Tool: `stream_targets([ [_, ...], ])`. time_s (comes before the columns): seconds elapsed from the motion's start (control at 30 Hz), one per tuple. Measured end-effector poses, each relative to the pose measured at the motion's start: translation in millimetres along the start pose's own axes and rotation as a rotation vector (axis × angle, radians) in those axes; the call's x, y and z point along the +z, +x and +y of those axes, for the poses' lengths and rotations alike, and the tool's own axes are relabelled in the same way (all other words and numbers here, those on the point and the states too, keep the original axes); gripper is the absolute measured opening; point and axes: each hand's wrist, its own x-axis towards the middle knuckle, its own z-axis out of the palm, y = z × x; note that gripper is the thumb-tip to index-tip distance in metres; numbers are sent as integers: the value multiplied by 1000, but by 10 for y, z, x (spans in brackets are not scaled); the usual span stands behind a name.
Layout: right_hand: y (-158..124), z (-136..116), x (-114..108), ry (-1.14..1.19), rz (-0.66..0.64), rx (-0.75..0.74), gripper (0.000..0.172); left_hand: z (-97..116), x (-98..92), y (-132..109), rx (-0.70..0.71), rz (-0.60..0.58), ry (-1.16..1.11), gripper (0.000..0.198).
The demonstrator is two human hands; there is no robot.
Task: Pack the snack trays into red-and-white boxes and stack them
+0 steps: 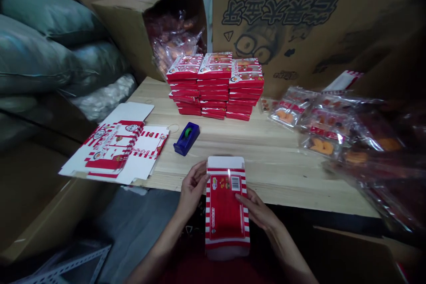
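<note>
A red box with striped white-and-red edges (227, 208) is held upright between my two hands, its barcode side facing up and a white flap raised at the far end. My left hand (194, 185) grips its left edge near the top. On the right edge, my right hand (258, 208) has its thumb on the printed face and its fingers behind. A blue tape dispenser (187, 139) with a green core stands on the wooden table (276, 164), just beyond my left hand.
Flat printed cartons (116, 146) lie at the table's left. Stacked red boxes (214, 84) stand at the back, before an open cardboard box (123, 22) of plastic-wrapped goods. Clear packs with orange pieces (321, 128) pile up on the right. Filled sacks (53, 17) are at far left.
</note>
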Motion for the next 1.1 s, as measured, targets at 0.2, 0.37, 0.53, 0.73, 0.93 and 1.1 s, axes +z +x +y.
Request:
stream_targets([
  [0.2, -32, 235, -124, -64, 7, 99, 59, -145, -95, 34, -53, 60, 145, 37],
  [0.37, -69, 125, -38, -237, 169, -213, 56, -241, -153, 22, -82, 30, 191, 32],
  [0.53, 4, -96, 1, -258, 307, -413, 48, -238, -138, 65, -102, -12, 187, 28],
  [0.73, 47, -78, -139, -220, 356, -308, 31, -246, -96, 48, -106, -71, 175, 25],
  [0.93, 128, -92, -199, -96, 302, -208, 25, -289, -51, 82, -141, -107, 139, 35],
  [1.1, 276, -174, -118, 27, 249, -258, 41, -302, 49, 149, -135, -44, 73, 32],
])
